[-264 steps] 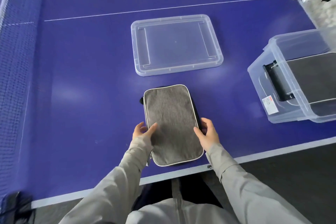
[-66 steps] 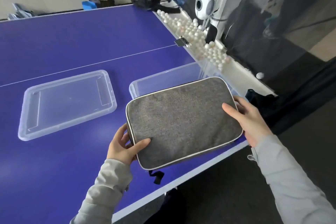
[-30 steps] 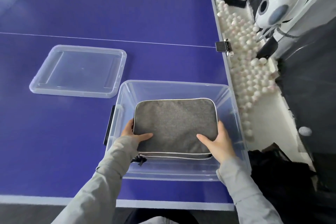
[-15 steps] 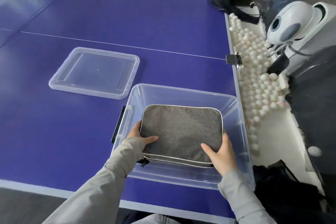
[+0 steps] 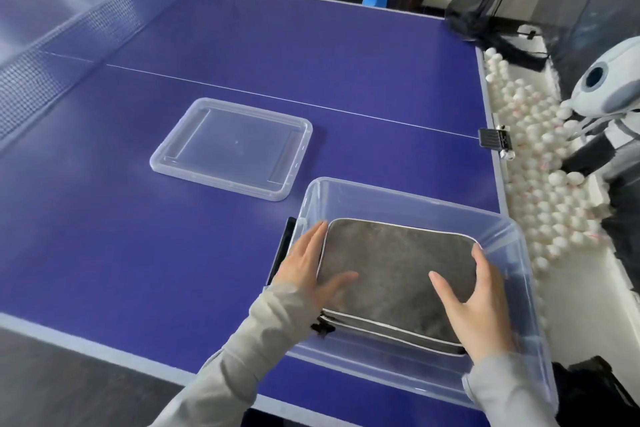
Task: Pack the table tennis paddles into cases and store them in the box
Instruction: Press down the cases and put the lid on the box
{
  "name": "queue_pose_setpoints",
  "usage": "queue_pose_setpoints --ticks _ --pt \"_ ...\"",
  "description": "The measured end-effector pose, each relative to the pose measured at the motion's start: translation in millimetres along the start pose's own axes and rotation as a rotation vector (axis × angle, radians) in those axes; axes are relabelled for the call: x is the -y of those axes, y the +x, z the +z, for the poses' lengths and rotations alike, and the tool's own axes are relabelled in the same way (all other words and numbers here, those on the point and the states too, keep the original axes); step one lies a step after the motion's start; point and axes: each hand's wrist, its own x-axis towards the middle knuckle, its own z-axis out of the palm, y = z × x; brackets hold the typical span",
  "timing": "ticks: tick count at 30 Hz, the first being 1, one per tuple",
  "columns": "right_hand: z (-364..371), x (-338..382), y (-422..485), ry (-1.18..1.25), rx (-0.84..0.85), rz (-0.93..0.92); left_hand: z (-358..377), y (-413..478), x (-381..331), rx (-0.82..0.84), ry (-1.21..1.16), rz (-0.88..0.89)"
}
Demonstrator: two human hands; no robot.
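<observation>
At the far left the net crosses the blue table tennis table. A clear lid lies flat on the table, apart from the box and up-left of it. The clear plastic box stands at the table's near right corner, with a black handle on its left end.

The left hand is inside the box at the left short edge of the grey paddle case. Its fingers are straight and close together, running along that edge. The thumb is spread wide over the case's top; it is blurred, so I cannot tell if it presses the fabric. Nothing is clasped.

The case lies flat in the box, broad face up, white piping round the rim. Its long axis runs left to right across the box, the right end a little nearer the person. A black pull tab hangs at the near left corner.

The right hand mirrors the other: fingers extended along the right short edge, thumb splayed over the top, palm wide, not curled round the case.

Right of the table, white balls fill a trough, beside a white ball machine.
</observation>
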Motion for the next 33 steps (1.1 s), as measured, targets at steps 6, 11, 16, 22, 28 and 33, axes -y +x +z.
queue_pose_setpoints --ticks 6,11,16,22,28,33 --pt "72.8 81.6 16.6 0.011 0.039 -0.074 -98.5 37.6 76.4 -0.198 0.103 -0.091" --pt "166.1 170.4 46.6 -0.005 0.067 -0.169 -188.1 89.3 196.4 -0.092 0.166 -0.368" --pt "266.2 223.3 102.2 -0.138 0.192 -0.176 -246.5 151.9 285.5 -0.067 0.216 -0.497" --pt "330.7 196.5 149.2 -0.493 0.254 0.028 -267.0 215.6 347.8 -0.046 0.366 -0.478" --pt "357.4 159.4 163.4 -0.715 0.22 0.123 -254.0 264.2 378.0 -0.111 0.516 -0.452" --pt "381.6 154.2 160.2 -0.651 0.228 0.144 -233.1 277.4 383.3 -0.185 0.413 -0.478"
